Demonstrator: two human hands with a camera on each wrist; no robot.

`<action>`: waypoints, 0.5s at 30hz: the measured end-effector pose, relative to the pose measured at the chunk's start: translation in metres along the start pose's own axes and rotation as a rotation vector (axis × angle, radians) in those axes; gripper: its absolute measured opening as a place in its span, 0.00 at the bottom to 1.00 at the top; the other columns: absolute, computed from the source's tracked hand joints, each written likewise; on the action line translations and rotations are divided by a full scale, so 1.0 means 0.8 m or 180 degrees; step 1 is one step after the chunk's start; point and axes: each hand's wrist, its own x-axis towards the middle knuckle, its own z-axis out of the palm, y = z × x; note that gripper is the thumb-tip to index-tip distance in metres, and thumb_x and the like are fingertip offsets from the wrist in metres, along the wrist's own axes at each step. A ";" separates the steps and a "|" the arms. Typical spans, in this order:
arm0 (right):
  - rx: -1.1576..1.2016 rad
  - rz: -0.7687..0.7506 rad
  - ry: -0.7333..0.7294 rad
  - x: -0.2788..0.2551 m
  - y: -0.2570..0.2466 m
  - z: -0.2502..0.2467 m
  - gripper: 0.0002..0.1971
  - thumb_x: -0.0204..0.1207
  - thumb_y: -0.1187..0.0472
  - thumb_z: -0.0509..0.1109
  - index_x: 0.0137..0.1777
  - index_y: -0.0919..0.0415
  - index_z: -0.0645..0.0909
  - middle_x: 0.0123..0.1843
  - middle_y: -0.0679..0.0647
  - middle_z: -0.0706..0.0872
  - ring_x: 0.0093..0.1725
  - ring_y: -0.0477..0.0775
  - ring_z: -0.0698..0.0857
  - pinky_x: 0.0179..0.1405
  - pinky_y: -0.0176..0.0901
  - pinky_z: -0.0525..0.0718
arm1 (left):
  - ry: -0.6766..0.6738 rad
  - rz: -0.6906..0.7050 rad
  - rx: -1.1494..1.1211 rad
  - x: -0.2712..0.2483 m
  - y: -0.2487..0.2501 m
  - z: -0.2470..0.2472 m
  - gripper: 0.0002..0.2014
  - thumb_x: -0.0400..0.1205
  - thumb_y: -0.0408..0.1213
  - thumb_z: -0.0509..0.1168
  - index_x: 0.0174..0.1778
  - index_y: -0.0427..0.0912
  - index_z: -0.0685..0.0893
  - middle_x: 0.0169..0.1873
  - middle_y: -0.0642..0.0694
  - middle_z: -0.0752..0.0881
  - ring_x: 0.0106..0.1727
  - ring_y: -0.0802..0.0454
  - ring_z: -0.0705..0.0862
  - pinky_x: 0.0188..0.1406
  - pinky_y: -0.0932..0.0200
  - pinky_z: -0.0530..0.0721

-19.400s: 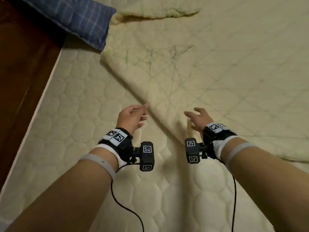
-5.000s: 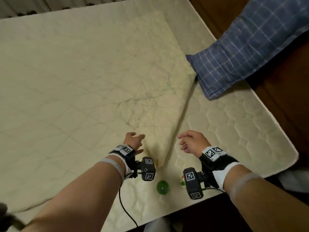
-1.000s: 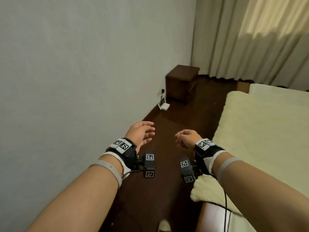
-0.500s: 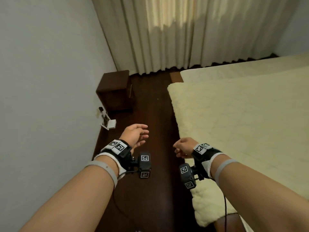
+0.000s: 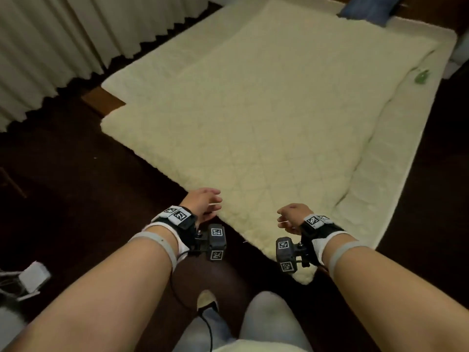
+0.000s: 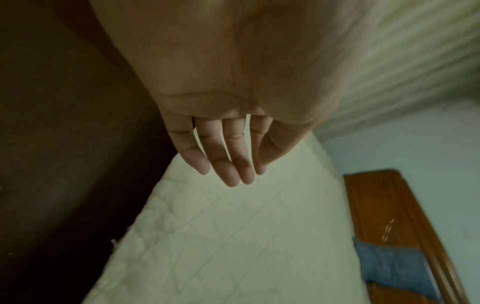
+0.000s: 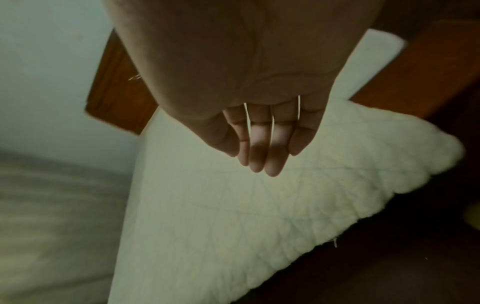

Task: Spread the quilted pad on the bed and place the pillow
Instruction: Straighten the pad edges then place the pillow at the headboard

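Note:
The cream quilted pad (image 5: 266, 110) lies spread over the mattress (image 5: 396, 153), its near corner hanging off the bed's edge toward me. My left hand (image 5: 206, 203) hovers above the pad's near-left edge, fingers relaxed and holding nothing. My right hand (image 5: 289, 218) hovers over the pad near its corner, fingers loosely bent, also holding nothing. Both wrist views show straight fingers (image 6: 233, 164) (image 7: 259, 152) above the pad (image 6: 221, 236) (image 7: 233, 205). The blue checked pillow (image 5: 365, 8) lies at the far top right by the bed's head, also seen in the left wrist view as a blue pillow (image 6: 389, 267).
Dark wooden floor (image 5: 63, 186) runs left of the bed. Pleated curtains (image 5: 63, 34) hang at the far left. A small green object (image 5: 421, 76) lies on the mattress at the right. A white device with cables (image 5: 33, 275) sits on the floor. My knees are below.
My view has swung right from the wall and curtains onto the bed. Both hands now hang over the pad's near corner instead of over the floor, still holding nothing.

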 end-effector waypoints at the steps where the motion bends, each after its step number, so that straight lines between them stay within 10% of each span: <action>1: 0.0167 0.0126 0.0053 0.003 0.016 -0.001 0.05 0.82 0.65 0.65 0.45 0.62 0.81 0.36 0.59 0.85 0.31 0.56 0.85 0.32 0.41 0.77 | -0.0120 -0.0106 0.0127 0.014 -0.002 0.007 0.11 0.82 0.27 0.64 0.56 0.44 0.85 0.42 0.46 0.87 0.37 0.53 0.85 0.37 0.60 0.80; 7: 0.1162 0.1039 0.0304 0.025 0.126 0.004 0.06 0.83 0.62 0.63 0.55 0.64 0.77 0.40 0.57 0.83 0.35 0.55 0.86 0.31 0.44 0.83 | -0.0603 -0.0859 0.0705 0.083 -0.044 0.077 0.03 0.87 0.37 0.62 0.54 0.45 0.79 0.39 0.46 0.84 0.36 0.51 0.84 0.38 0.55 0.82; 15: 0.2702 0.1702 0.0416 0.107 0.222 0.038 0.17 0.83 0.53 0.65 0.63 0.65 0.72 0.52 0.60 0.84 0.50 0.62 0.90 0.49 0.62 0.89 | -0.0571 -0.1539 0.0620 0.181 -0.100 0.130 0.22 0.84 0.39 0.70 0.69 0.33 0.72 0.51 0.33 0.84 0.48 0.38 0.88 0.52 0.40 0.88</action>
